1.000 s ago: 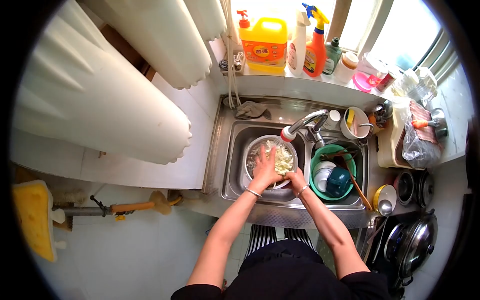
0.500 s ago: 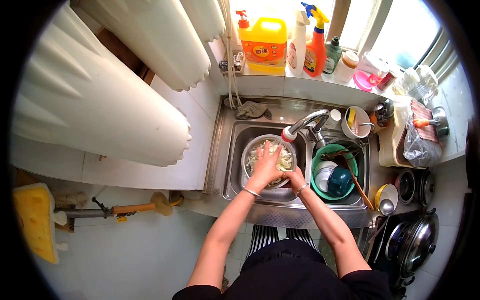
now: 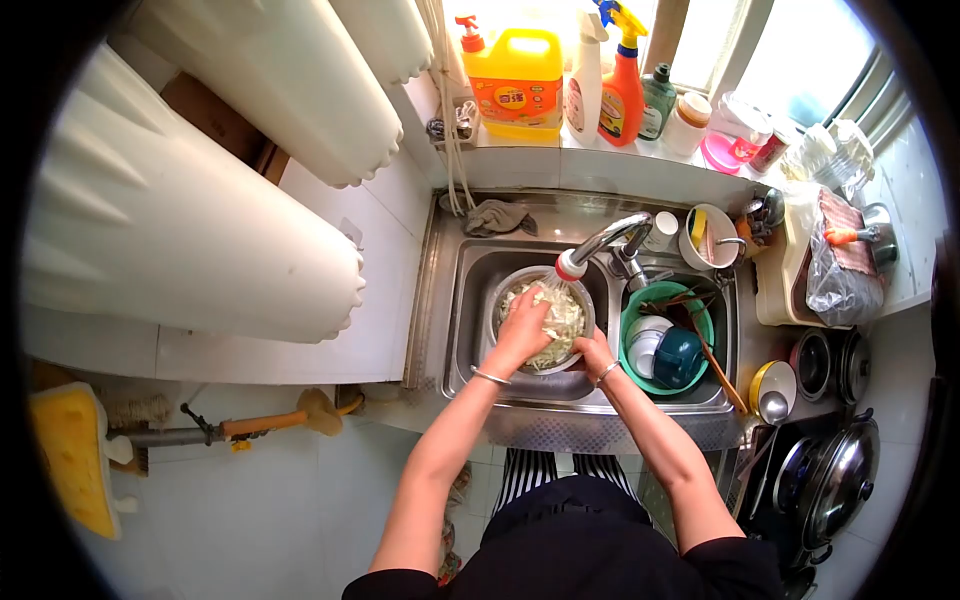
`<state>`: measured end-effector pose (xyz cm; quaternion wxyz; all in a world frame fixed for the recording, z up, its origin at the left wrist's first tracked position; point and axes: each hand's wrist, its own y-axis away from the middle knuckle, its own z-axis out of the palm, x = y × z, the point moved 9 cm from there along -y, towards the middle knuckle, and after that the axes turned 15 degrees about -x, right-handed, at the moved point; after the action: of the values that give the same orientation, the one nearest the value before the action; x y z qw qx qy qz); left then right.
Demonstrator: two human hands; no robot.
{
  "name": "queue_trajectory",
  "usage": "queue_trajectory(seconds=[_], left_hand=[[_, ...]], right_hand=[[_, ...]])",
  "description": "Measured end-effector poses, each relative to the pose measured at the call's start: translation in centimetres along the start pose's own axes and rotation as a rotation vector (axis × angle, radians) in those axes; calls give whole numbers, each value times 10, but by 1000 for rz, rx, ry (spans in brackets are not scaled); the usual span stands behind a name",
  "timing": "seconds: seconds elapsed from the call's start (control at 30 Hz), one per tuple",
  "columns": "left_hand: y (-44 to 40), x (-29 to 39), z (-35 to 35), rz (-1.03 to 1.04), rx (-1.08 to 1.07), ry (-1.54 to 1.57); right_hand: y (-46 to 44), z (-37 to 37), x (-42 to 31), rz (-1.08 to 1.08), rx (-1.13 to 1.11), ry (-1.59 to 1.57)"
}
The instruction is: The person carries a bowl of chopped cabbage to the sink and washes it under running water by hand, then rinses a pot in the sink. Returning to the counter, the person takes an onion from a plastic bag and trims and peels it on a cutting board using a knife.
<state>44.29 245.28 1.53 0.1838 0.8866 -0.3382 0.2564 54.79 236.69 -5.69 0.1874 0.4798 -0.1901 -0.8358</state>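
Observation:
In the left sink basin stands a round metal bowl of pale shredded vegetable, which looks like cabbage. My left hand is in the bowl, its fingers curled into the shreds at the left side; the fingertips are partly hidden. With my right hand I grip the bowl's rim at the lower right. The faucet reaches over the bowl, and water sprays from its red-and-white nozzle onto the shreds.
The right basin holds a green tub with white bowls, a dark teal container and wooden utensils. A grey cloth lies behind the sink. Bottles, including a yellow jug, line the sill. A lidded pot stands right.
My left hand has shifted left and down in the bowl, and its spread fingers have curled into the shreds. My right hand stays at the rim. The view has moved slightly.

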Motion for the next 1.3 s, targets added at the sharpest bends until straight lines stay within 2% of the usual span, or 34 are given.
queue_trajectory(seconds=[0.03, 0.1, 0.23, 0.33, 0.57, 0.67, 0.77, 0.97, 1.07, 1.1, 1.17, 1.2, 1.3], left_hand=[[2, 12, -13, 1, -2, 0], [2, 26, -22, -126, -178, -122], [-24, 27, -11, -145, -118, -191], [-36, 17, 9, -295, -212, -323], [-38, 8, 23, -218, -210, -289], [-24, 25, 3, -15, -78, -238], [-18, 26, -5, 12, -92, -283], [6, 31, -12, -19, -269, -284], [9, 23, -9, -57, -294, -356], [6, 18, -2, -57, -294, -356], [1, 9, 8, -37, -193, -257], [2, 13, 4, -1, -118, -300], [-6, 2, 7, -40, -146, -203]], right_hand=[[-1, -1, -1, -12, -16, 3], [-2, -2, 0, -25, -31, 7], [-4, 0, -2, -19, -52, 24], [-5, -2, 3, -11, -59, 7], [-9, -11, 18, -15, 6, -51], [-6, -8, 8, 9, -12, -18], [-3, -1, -4, -23, -15, -35], [-5, 2, -12, -28, -82, -16], [-3, -2, -8, 0, -88, -19], [-4, -2, -4, 20, -99, -20], [-5, -5, 2, 10, -93, -17], [-5, -5, 1, 0, -89, -15], [-6, -4, 3, 10, -68, -15]])
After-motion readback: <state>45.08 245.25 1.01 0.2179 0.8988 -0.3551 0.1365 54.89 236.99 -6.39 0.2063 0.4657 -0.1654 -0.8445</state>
